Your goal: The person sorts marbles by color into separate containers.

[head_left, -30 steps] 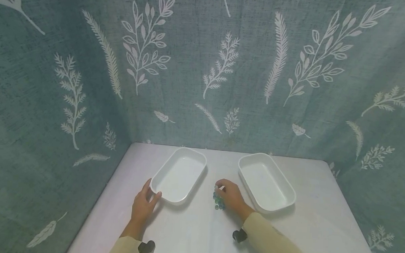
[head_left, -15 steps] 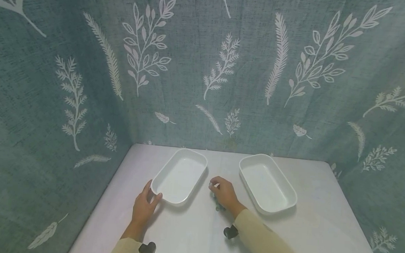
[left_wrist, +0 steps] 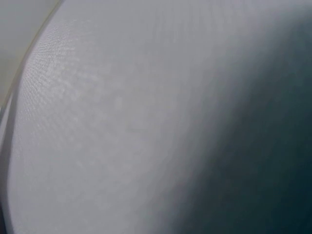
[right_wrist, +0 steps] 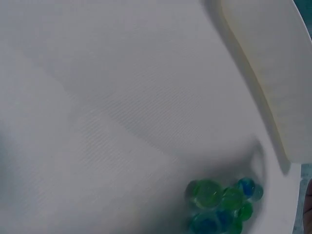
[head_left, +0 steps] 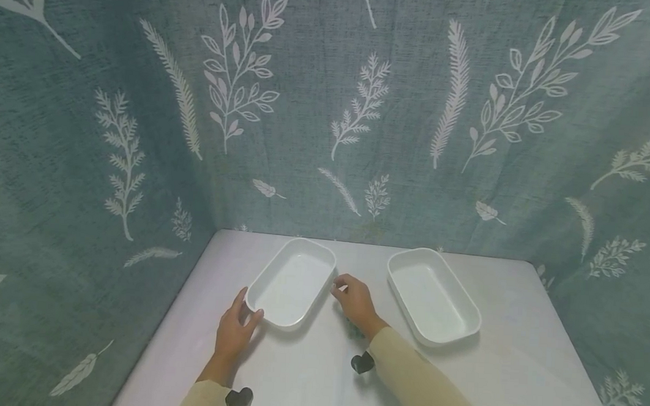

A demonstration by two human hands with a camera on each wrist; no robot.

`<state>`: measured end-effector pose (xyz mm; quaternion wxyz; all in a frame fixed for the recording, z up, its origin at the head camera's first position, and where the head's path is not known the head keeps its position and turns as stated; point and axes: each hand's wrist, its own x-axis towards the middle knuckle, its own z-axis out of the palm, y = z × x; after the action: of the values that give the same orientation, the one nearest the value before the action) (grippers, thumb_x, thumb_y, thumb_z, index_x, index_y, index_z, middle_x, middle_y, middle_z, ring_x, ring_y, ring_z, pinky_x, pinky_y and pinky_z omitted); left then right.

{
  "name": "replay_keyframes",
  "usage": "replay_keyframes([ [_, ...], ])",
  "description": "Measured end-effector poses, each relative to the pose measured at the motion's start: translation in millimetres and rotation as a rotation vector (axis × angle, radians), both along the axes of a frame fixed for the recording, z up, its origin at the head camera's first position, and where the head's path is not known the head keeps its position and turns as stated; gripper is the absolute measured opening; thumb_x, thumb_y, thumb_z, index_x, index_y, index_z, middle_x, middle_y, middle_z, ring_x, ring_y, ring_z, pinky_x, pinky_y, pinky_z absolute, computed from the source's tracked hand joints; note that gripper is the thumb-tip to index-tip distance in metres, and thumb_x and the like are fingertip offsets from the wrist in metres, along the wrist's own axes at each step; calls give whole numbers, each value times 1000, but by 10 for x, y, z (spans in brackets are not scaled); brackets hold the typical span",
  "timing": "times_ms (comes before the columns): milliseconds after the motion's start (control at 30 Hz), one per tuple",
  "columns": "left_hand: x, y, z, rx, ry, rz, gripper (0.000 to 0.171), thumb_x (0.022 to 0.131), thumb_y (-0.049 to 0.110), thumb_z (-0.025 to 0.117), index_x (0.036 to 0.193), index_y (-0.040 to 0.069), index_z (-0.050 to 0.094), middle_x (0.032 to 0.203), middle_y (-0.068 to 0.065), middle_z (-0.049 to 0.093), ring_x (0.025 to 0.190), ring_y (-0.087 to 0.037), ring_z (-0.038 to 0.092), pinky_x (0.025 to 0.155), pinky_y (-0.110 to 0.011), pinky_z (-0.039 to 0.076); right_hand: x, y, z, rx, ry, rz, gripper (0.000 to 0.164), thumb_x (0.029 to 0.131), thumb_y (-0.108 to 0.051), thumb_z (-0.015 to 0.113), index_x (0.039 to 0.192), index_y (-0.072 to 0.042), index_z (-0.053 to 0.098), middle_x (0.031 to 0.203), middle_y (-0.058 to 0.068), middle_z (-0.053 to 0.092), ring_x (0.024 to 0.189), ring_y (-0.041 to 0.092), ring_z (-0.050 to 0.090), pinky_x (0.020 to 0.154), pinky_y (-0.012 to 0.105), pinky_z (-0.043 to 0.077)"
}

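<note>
My left hand (head_left: 233, 330) holds the near-left corner of a white rectangular dish (head_left: 293, 284), thumb at the front rim and fingers along the left side. Just off that dish's right side, my right hand (head_left: 357, 303) pinches a tiny pale thing, probably a glass marble, between thumb and fingertips; the fingers mostly cover it. Green and blue glass marbles (head_left: 354, 331) lie on the table, partly hidden below the right wrist. From the right wrist view they show as a tight cluster of green marbles (right_wrist: 208, 194) with blue ones (right_wrist: 246, 185) among them.
A second white dish (head_left: 433, 297) stands to the right, angled the other way. Both dishes rest on a white-covered table (head_left: 304, 380). A green-blue leaf-patterned curtain (head_left: 306, 134) rises behind and at both sides. The left wrist view shows mostly blurred white cloth (left_wrist: 107, 122).
My right hand has lifted from the marbles and moved left and away from me, up to the left dish's right side, with the pale thing in its fingertips. My left hand stays put.
</note>
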<state>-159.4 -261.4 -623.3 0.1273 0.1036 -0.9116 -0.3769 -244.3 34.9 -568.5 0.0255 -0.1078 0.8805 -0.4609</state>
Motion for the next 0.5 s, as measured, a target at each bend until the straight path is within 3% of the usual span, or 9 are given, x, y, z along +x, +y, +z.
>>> replay_keyframes([
  [500,12,0,-16,9,-13,16,82,87,57,64,154,23,29,148,-14,43,134,-41,37,107,-65,25,-6,-130,23,-23,11,4,20,93,-14,64,113,-10,65,105,-1,65,79,12,58,67,27,51],
])
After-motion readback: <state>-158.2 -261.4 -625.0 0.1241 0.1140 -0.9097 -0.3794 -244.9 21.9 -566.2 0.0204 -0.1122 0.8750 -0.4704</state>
